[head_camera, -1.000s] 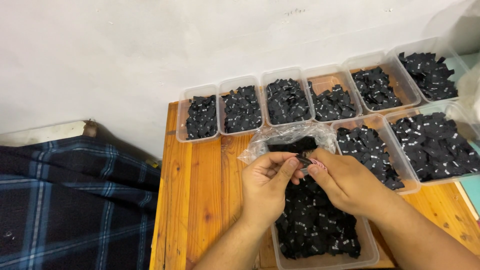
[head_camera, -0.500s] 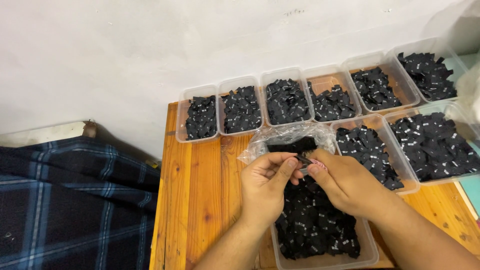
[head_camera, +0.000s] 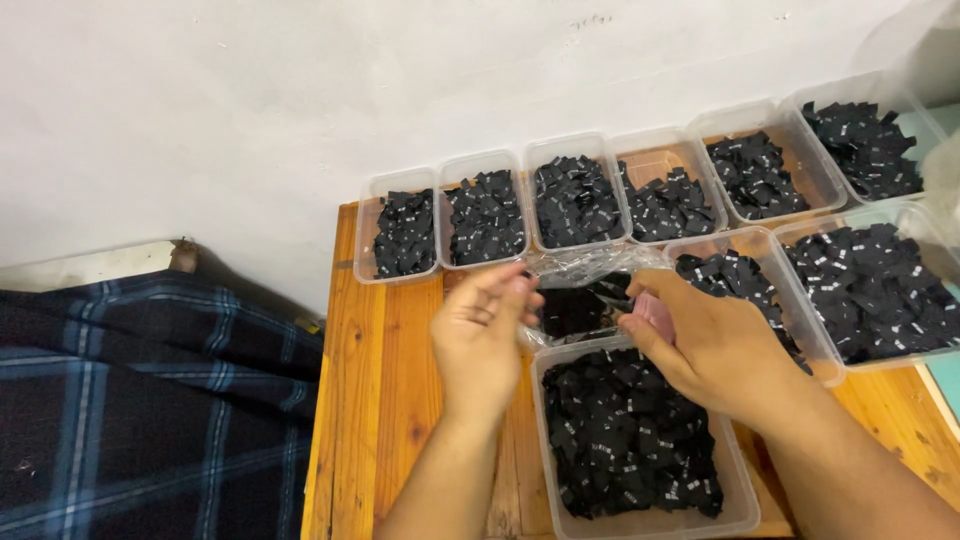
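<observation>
Bkgd: plain off-white wall (head_camera: 300, 90) across top of view, faint scuffs, even soft light w/ no hard shadows. Bench (head_camera: 385, 400) is orange-toned wood planks w/ visible knots, back edge against the wall. To the left, dark blue plaid cloth (head_camera: 130, 400) covers the lower area; pale strip of ledge (head_camera: 90, 265) w/ a chipped brown end runs btwn cloth and wall.

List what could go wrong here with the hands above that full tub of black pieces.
The near tub is heaped, and both the left hand and right hand work right over it, so pieces could spill onto the table. The clear bag lies loose between tubs; a tug might scatter its contents into neighbouring ones.
</observation>
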